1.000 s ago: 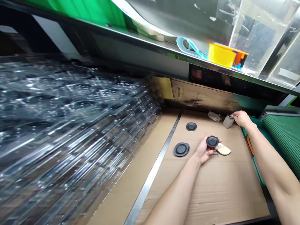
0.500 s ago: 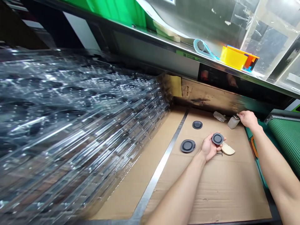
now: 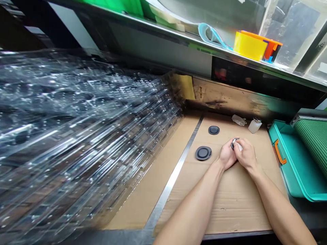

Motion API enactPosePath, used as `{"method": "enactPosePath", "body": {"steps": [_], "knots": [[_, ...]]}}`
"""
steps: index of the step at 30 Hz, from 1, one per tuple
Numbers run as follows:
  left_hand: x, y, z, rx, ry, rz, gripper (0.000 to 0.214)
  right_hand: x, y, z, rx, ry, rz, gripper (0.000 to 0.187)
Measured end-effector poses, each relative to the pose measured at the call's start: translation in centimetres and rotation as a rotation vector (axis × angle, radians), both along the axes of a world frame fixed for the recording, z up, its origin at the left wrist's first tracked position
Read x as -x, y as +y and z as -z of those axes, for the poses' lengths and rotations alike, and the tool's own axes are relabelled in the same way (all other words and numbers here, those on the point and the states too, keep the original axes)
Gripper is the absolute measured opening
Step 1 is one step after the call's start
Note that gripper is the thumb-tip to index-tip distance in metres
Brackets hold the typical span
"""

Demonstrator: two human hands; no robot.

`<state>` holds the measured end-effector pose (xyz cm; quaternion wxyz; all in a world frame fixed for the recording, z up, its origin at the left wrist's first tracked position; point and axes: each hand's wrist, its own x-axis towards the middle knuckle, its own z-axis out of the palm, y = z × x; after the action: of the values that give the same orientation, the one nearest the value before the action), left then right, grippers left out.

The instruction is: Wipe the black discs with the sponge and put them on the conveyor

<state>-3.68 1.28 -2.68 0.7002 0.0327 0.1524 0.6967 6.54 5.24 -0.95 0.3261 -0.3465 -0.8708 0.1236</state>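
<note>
In the head view, my left hand [image 3: 226, 155] is closed around a small dark grey round plastic lid [image 3: 232, 144], tilted up above the cardboard. My right hand [image 3: 247, 153] pinches a small white cloth [image 3: 239, 146] against the lid's face. Two more dark round lids lie to the left: a larger one [image 3: 203, 153] near my left wrist and another one [image 3: 214, 130] farther back. Behind my hands stands a translucent bottle [image 3: 254, 125] with a metal top. Crumpled clear plastic [image 3: 238, 119] lies beside it.
Tall stacks of clear plastic trays [image 3: 107, 136] fill the left side. Cardboard [image 3: 224, 211] with a silver tape strip [image 3: 172, 178] covers the bench. A teal bin [image 3: 293, 183] with an orange handle and a green mesh belt [image 3: 314, 139] stand right. Overhead, a shelf holds a yellow box [image 3: 249, 46].
My right hand has come from the bottle's top to the lid in my left hand, with white cloth now showing in it. The beige half-round pad is now hidden. The view has shifted slightly.
</note>
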Motion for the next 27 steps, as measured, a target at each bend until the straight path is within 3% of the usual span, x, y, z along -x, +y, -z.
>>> {"method": "enactPosePath", "body": {"steps": [2, 6, 10, 14, 23, 27], "knots": [[0.0, 0.0, 0.1, -0.001, 0.014, -0.001, 0.025, -0.4, 0.1, -0.3, 0.007, -0.035, -0.058, 0.021], [-0.2, 0.1, 0.2, -0.021, 0.036, 0.042, 0.022, -0.8, -0.2, -0.5, 0.028, -0.048, 0.000, 0.021], [-0.3, 0.0, 0.3, -0.017, 0.063, 0.016, 0.023, -0.5, -0.4, -0.4, 0.048, -0.047, -0.052, 0.020], [-0.4, -0.1, 0.4, -0.027, 0.049, 0.033, 0.022, -0.3, -0.3, -0.4, 0.045, -0.043, 0.037, 0.019], [-0.6, -0.2, 0.4, -0.011, 0.070, 0.015, 0.023, -0.2, -0.7, -0.2, 0.052, -0.062, 0.013, 0.021], [-0.4, -0.5, 0.1, -0.029, 0.104, 0.156, 0.028, -1.3, 0.3, -1.3, 0.087, 0.047, 0.085, 0.023]]}}
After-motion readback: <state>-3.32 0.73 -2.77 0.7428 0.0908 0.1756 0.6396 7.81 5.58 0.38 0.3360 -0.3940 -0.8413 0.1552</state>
